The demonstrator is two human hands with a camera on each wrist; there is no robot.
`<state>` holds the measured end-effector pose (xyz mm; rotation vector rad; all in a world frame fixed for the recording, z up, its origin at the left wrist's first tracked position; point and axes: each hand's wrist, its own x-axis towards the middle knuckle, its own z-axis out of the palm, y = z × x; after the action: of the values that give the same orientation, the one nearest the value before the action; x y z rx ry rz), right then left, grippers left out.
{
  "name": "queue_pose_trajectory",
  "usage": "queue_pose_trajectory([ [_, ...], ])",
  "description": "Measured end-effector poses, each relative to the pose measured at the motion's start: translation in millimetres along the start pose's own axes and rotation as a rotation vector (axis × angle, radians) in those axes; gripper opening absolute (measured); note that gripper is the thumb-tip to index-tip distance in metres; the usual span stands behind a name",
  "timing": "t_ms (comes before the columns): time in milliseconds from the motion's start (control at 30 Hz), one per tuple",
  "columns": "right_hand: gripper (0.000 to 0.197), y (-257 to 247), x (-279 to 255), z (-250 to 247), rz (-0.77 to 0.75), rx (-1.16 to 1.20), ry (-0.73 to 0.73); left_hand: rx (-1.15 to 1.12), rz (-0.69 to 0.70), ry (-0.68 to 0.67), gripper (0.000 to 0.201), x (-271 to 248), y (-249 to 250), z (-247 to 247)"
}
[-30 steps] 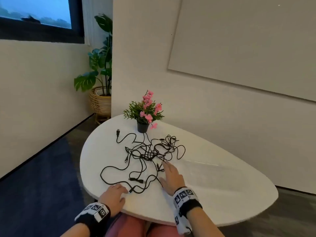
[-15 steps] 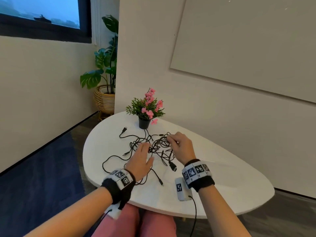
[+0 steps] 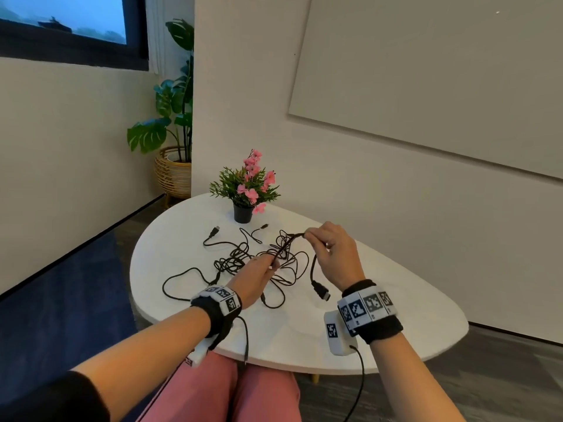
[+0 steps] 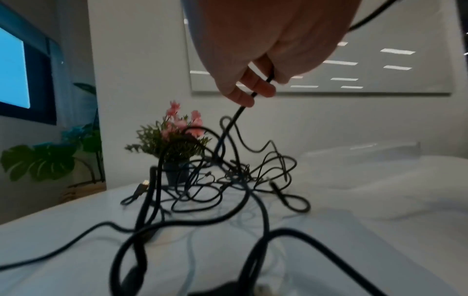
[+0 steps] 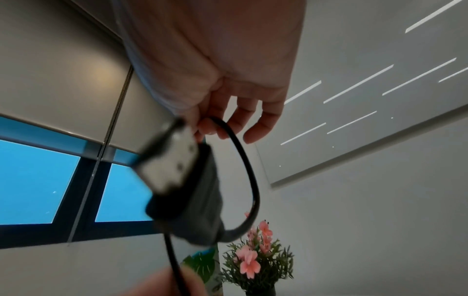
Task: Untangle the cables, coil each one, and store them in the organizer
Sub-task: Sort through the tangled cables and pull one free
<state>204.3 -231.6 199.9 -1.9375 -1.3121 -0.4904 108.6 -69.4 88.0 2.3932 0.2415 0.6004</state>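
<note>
A tangle of black cables (image 3: 243, 261) lies in the middle of the white table (image 3: 396, 300). My left hand (image 3: 272, 264) pinches a thicker black cable (image 3: 283, 248) just above the tangle, and my fingers (image 4: 263, 90) are curled round it in the left wrist view. My right hand (image 3: 307, 236) pinches the same cable higher up and to the right, so a short stretch runs between the hands. Its wide plug (image 3: 321, 291) dangles on a loop below my right hand and fills the right wrist view, blurred (image 5: 174, 158). A loose USB plug (image 3: 215, 230) lies at the far left.
A small pot of pink flowers (image 3: 243, 213) stands just behind the tangle. A clear, low container (image 4: 362, 152) sits on the table to the right, faint in the left wrist view. A big plant in a basket (image 3: 173, 175) stands on the floor. The wall runs behind the table.
Both hands rose from the tangle. They now hold one thick cable stretched between them, the right hand higher, and the plug that lay on the table hangs under it.
</note>
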Motion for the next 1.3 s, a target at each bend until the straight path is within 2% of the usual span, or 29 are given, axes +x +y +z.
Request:
queue_pose_trajectory([
  [133, 0.021, 2, -5, -7, -0.031, -0.061, 0.026, 0.054, -0.014, -0.053, 0.031, 7, -6, 8],
  [200, 0.022, 9, -8, -9, 0.007, -0.077, 0.072, 0.102, 0.009, -0.063, 0.048, 14, -5, 12],
  [267, 0.019, 19, -11, -13, 0.106, 0.001, 0.153, 0.115, -0.016, -0.08, 0.069, 17, -10, 15],
  [400, 0.016, 38, -11, -27, 0.392, 0.241, 0.314, 0.158, -0.172, -0.209, 0.092, 6, -36, 10],
  [500, 0.02, 48, -8, -36, 0.597, 0.402, 0.391, 0.208, -0.057, -0.337, 0.103, -14, -48, -2],
  [567, 0.021, 53, -8, -41, 0.663, 0.457, 0.407, 0.229, 0.075, -0.438, 0.096, -26, -48, -14],
  [633, 0.022, 60, -10, -41, 0.7, 0.465, 0.384, 0.289, 0.194, -0.532, 0.076, -35, -48, -25],
  [700, 0.021, 68, -14, -33, 0.751, 0.485, 0.334, 0.463, 0.262, -0.67, 0.06, -38, -49, -30],
  [800, 0.02, 74, -23, -14, 0.827, 0.513, 0.23, 0.706, 0.141, -0.895, 0.053, -40, -51, -27],
  [867, 0.023, 76, -29, 1, 0.849, 0.511, 0.173, 0.728, 0.065, -0.931, 0.043, -42, -51, -20],
  [933, 0.029, 75, -34, 14, 0.836, 0.46, 0.128, 0.713, 0.017, -0.913, 0.032, -41, -50, -11],
  [1000, 0.026, 73, -36, 24, 0.829, 0.387, 0.077, 0.681, -0.018, -0.846, 0.025, -36, -45, -8],
  [1067, 0.018, 66, -36, 28, 0.85, 0.353, 0.032, 0.578, -0.066, -0.665, 0.024, -28, -40, -10],
  [1133, 0.029, 56, -34, 27, 0.853, 0.292, -0.037, 0.415, -0.127, -0.416, 0.023, -15, -34, -20],
  [1200, 0.037, 45, -31, 24, 0.835, 0.2, -0.2, 0.286, -0.171, -0.221, 0.023, -4, -26, -31],
  [1267, 0.035, 33, -29, 21, 0.808, 0.169, -0.333, 0.248, -0.186, -0.112, 0.024, 5, -19, -41],
  [1300, 0.032, 28, -28, 20, 0.789, 0.176, -0.33, 0.267, -0.175, -0.085, 0.024, 8, -16, -45],
])
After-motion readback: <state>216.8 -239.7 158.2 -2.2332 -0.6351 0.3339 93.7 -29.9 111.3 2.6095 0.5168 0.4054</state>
